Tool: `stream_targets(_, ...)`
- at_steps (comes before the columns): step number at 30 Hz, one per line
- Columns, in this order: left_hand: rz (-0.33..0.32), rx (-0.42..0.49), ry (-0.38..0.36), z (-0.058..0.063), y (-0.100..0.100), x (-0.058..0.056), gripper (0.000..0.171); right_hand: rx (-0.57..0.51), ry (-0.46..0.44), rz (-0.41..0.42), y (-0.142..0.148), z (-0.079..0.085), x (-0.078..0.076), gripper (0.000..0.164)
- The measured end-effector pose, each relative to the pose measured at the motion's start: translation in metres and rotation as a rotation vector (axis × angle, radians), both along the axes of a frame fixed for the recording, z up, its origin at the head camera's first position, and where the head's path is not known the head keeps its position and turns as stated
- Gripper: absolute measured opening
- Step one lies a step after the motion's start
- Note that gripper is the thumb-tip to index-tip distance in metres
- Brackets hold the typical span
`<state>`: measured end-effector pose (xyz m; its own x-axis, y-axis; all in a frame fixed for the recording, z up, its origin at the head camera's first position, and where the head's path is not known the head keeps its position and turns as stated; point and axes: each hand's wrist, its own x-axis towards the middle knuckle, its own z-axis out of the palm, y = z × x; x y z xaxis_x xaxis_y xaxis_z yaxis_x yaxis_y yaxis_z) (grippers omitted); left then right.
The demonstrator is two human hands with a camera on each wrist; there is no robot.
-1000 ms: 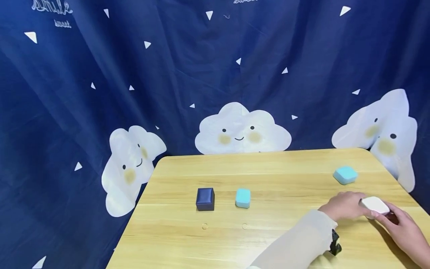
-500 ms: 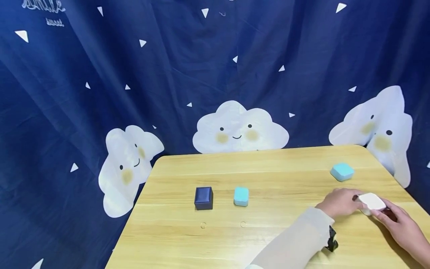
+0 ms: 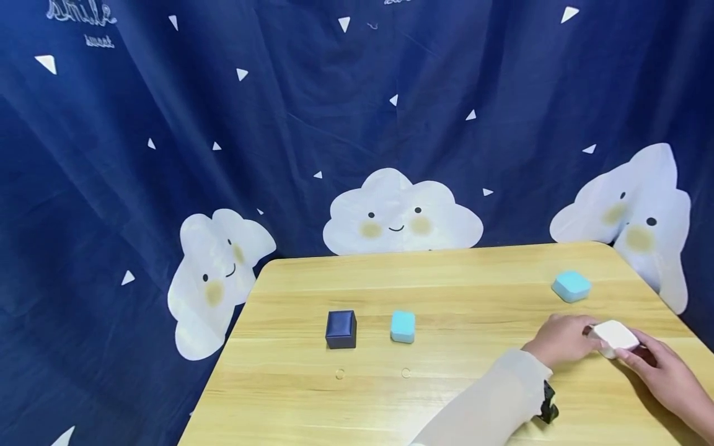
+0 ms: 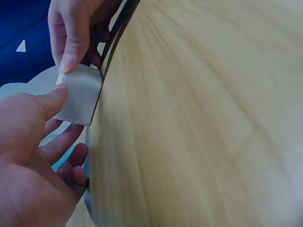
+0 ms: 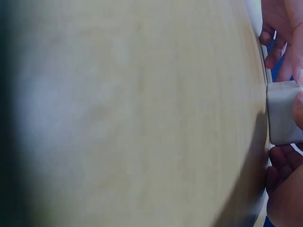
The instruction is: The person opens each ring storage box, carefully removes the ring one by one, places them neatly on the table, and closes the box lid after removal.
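Observation:
A small white box (image 3: 615, 336) with rounded corners is held between both hands at the right of the table. My left hand (image 3: 564, 341) grips its left side, thumb on the near face and fingers behind, as the left wrist view shows. From the right, my right hand (image 3: 664, 375) pinches the same box (image 4: 81, 94) with thumb and fingers. In the right wrist view the white box (image 5: 281, 113) appears at the right edge, partly cut off. Just beyond the hands lies a turquoise rounded block-like box (image 3: 571, 286).
On the wooden table (image 3: 446, 272) stand a navy blue square box (image 3: 341, 329) and a smaller turquoise box (image 3: 403, 326). In front of them lie two thin rings, one left (image 3: 340, 374) and one right (image 3: 406, 373). A navy curtain (image 3: 312, 93) with clouds hangs behind.
The white box has shifted slightly left in both hands. The other things on the table have kept their places; the head view sways a little.

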<state>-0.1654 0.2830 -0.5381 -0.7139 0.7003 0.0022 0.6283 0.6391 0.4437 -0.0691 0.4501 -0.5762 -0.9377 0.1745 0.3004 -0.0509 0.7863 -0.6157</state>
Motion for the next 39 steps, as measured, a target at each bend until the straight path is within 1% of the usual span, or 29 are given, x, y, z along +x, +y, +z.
stream_targets(2,-0.004,0.004,0.023,-0.002,-0.003,0.000,0.037,0.005,0.006,-0.004,-0.003,0.000,-0.002,0.040)
stream_targets(7,0.030,0.045,-0.014,-0.005,-0.011,0.000,0.038,0.016,-0.001,-0.003,-0.010,0.000,-0.007,0.040)
stream_targets(9,0.047,0.063,-0.034,-0.006,-0.014,-0.001,0.039,0.019,0.016,0.010,-0.013,-0.001,-0.008,0.039)
stream_targets(11,0.048,0.071,-0.033,-0.007,-0.018,-0.002,0.040,0.029,0.038,0.021,-0.015,-0.001,-0.009,0.038)
stream_targets(14,0.046,0.071,-0.020,-0.009,-0.021,-0.004,0.041,0.035,0.062,0.032,-0.018,-0.003,-0.011,0.038)
stream_targets(20,0.037,0.052,0.017,-0.012,-0.027,-0.010,0.041,0.012,0.066,0.068,-0.023,-0.003,-0.017,0.042)
stream_targets(24,0.057,0.052,0.004,-0.009,-0.033,-0.012,0.041,-0.028,0.121,0.119,-0.027,-0.002,-0.020,0.039)
stream_targets(27,0.095,0.073,-0.024,-0.007,-0.040,-0.013,0.040,-0.024,0.106,0.141,-0.032,0.000,-0.024,0.041)
stream_targets(29,0.111,0.081,-0.024,-0.007,-0.043,-0.013,0.040,-0.003,0.071,0.140,-0.035,0.001,-0.026,0.044)
stream_targets(31,0.123,0.090,-0.016,-0.007,-0.047,-0.014,0.040,0.012,0.058,0.134,-0.037,0.002,-0.029,0.046)
stream_targets(36,0.134,0.086,0.027,-0.011,-0.055,-0.016,0.042,-0.041,0.132,0.193,-0.043,-0.001,-0.035,0.042)
stream_targets(39,0.146,0.089,0.043,-0.014,-0.062,-0.016,0.044,-0.063,0.149,0.232,-0.048,-0.003,-0.038,0.042)
